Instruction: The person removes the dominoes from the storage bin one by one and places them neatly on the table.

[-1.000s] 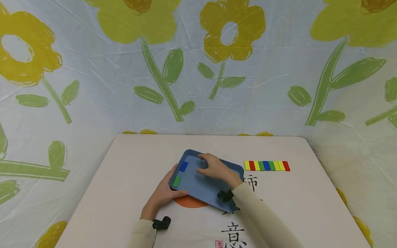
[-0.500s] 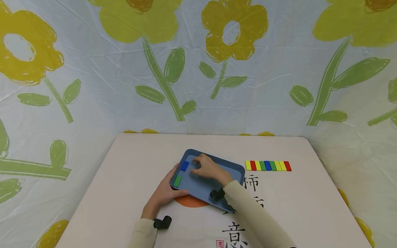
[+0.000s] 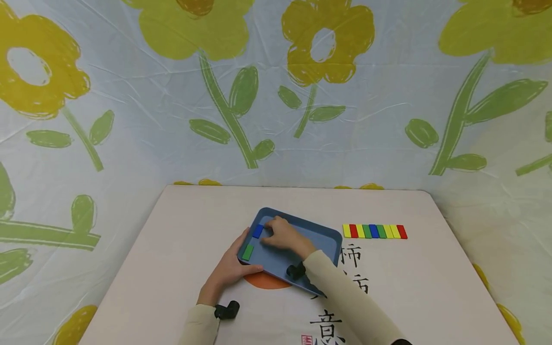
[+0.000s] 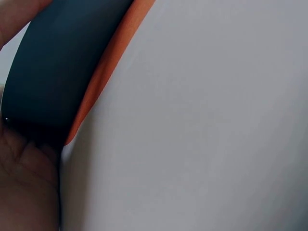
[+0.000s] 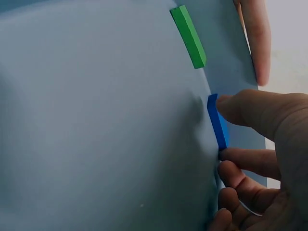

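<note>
A blue rectangular tray (image 3: 297, 249) lies at an angle on the table. My left hand (image 3: 229, 267) holds its left corner, the thumb along the near side and the fingers along the left side; the left wrist view shows the tray wall (image 4: 53, 62) against the palm. Inside the tray, my right hand (image 3: 285, 235) pinches a small blue block (image 5: 219, 121) end to end between thumb and index finger, beside the left wall. A green block (image 3: 247, 252) rests closer to the left thumb, along the same wall, untouched.
To the right of the tray a straight row of yellow, red, green and blue blocks (image 3: 375, 231) lies side by side on the table. Black written characters (image 3: 326, 323) and an orange shape (image 3: 267, 281) show on the pale tabletop. A flowered curtain (image 3: 276, 158) hangs behind.
My right hand has moved left across the tray to the blue block, and its thumb and fingers have drawn together there. The left hand stays on the tray corner.
</note>
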A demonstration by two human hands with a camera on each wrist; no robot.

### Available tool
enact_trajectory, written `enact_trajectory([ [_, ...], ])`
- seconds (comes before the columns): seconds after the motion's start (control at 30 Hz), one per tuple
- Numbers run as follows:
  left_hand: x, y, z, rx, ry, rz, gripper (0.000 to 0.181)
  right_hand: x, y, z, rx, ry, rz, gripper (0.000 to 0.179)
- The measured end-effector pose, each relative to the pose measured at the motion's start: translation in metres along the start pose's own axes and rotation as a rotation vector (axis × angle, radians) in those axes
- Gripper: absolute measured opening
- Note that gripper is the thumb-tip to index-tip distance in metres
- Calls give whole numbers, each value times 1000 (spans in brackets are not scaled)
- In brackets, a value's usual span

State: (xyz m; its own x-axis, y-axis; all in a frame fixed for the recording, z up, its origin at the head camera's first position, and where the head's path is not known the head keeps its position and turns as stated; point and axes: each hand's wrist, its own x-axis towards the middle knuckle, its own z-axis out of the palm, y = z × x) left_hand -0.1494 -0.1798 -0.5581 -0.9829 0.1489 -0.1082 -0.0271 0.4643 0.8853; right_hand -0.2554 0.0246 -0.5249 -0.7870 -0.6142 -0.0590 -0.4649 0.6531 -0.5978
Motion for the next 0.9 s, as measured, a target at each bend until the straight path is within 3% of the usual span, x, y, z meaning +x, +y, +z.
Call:
enact_trajectory([
  [0.3,0,-2,0,7,-1,-5,118,9,0,4,-53,0,24,49],
  [0.7,-1,1,0,-9,-19,-6,117,9,0,5,-7,3,27,59],
  [0.9,0,-1,0,-8,-14,-7,116,8,5,4,9,11,-2,54],
])
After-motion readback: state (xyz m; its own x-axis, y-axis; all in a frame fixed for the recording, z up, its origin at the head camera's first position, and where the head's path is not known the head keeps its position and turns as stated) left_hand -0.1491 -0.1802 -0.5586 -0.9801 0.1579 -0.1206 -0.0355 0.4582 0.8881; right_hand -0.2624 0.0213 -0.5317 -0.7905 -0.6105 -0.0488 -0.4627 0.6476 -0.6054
